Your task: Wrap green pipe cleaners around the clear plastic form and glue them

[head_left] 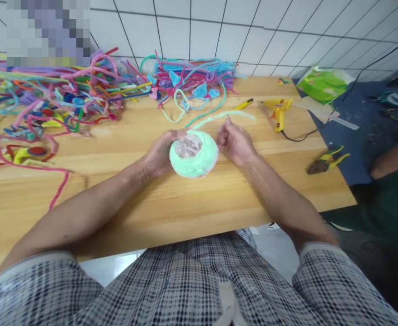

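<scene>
My left hand [163, 151] grips the left side of a ball wrapped in mint-green pipe cleaner [194, 167], held above the wooden table. A greyish, uncovered patch shows on the ball's upper left. From its top a loose mint-green pipe cleaner strand [212, 118] runs off to the right. My right hand [236, 141] is at the ball's right side, fingers curled closed, with the thumb and fingertip at the strand. The fingers of my left hand are partly hidden behind the ball.
Tangled colourful pipe cleaners [97, 86] cover the table's left and back. A yellow cutter [244, 104], a yellow glue gun [278, 113] with a cord, and pliers [326, 162] lie at right. A green packet [324, 86] sits at the back corner; another person's arm [395, 156] shows at far right.
</scene>
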Tool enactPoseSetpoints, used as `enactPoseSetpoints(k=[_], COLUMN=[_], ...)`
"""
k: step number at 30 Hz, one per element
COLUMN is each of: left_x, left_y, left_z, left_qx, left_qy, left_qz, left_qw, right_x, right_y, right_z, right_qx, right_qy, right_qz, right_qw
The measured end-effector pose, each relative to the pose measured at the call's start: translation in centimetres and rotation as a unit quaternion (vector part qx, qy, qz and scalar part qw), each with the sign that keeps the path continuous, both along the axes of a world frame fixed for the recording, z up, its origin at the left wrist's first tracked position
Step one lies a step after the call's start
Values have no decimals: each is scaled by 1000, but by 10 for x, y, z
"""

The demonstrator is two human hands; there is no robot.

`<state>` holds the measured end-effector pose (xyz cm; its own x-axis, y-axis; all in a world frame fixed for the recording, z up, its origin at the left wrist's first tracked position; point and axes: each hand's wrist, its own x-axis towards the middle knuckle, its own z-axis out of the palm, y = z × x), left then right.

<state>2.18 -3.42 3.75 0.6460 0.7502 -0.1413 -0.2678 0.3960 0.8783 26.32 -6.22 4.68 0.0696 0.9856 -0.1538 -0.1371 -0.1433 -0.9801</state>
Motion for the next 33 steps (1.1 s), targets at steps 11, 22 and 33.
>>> enactPoseSetpoints(k=[11, 22, 33], left_x=[-3, -7, -10], left_y=[-2, 5, -6], left_z=[-15, -22, -16], left_qx=[322, 425, 473], left_qy=[131, 149, 181], left_qz=[150, 113, 109], left_qw=[925, 886, 855], right_x=[3, 7, 6], right_y=[-35, 0, -10], right_z=[58, 11, 19], right_qx=[357, 520, 560], right_qy=[-397, -474, -534], right_qz=[-26, 105, 48], right_qw=[845, 703, 632])
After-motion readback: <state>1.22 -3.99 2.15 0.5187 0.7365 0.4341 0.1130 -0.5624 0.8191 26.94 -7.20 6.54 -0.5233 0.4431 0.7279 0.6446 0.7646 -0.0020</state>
